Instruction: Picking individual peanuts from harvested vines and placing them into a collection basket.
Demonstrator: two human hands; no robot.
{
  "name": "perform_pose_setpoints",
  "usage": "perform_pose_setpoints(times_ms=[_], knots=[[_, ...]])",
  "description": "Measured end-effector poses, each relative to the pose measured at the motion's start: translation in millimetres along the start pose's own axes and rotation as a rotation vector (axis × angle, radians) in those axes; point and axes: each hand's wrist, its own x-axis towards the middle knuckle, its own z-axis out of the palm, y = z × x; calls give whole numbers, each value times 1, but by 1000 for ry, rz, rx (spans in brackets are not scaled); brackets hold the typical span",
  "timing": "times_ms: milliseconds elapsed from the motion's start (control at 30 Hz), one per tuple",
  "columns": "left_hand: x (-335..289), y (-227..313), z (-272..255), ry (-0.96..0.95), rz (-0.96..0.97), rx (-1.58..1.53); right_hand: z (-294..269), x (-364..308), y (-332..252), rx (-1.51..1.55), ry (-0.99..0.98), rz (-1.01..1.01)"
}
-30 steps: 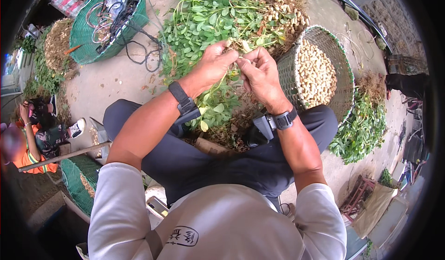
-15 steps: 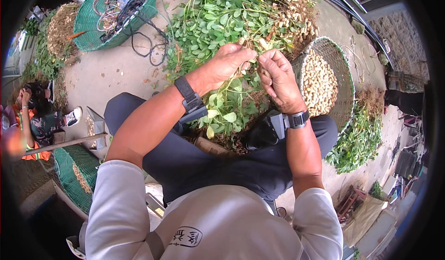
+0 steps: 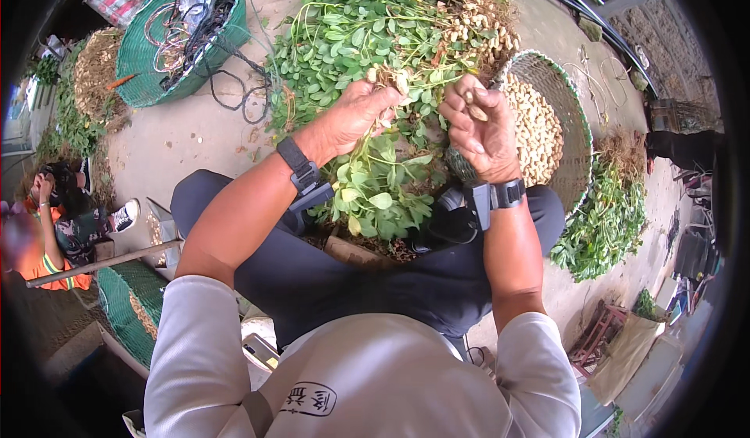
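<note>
Head view: left hand [image 3: 361, 114] has a peanut plant [image 3: 379, 184] gripped by the roots, lengthwise, root end away from the body, leaves toward the lap. Right hand [image 3: 483, 133] is pinching loose peanuts [image 3: 476, 113] beside a woven basket [image 3: 578, 153] holding a peanut heap [image 3: 533, 129]. Green basket [image 3: 141, 53] has cables [image 3: 168, 43]. Shirt [image 3: 383, 375] has dark lettering [image 3: 308, 397].

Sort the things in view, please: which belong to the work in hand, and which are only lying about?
In the work:
plant in the left fingers
peanuts in the right fingers
leafy heap
woven peanut basket

Seemingly lying about:
cable-filled green basket
red-and-white bundle
</note>
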Motion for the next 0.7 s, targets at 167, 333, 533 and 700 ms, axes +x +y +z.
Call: perform_pose_setpoints(times_ms=[167, 333, 533, 700], knots=[[-1, 2, 5, -106, 108, 197, -5, 0, 13, -406, 157, -43], [2, -9, 10, -68, 177, 209, 0, 9, 37, -1250, 193, -327], [9, -3, -4, -90, 258, 369, 2, 1, 35, -1201, -6, -119], [9, 1, -11, -226, 200, 478, 31, -18, 29, -918, 10, 81]])
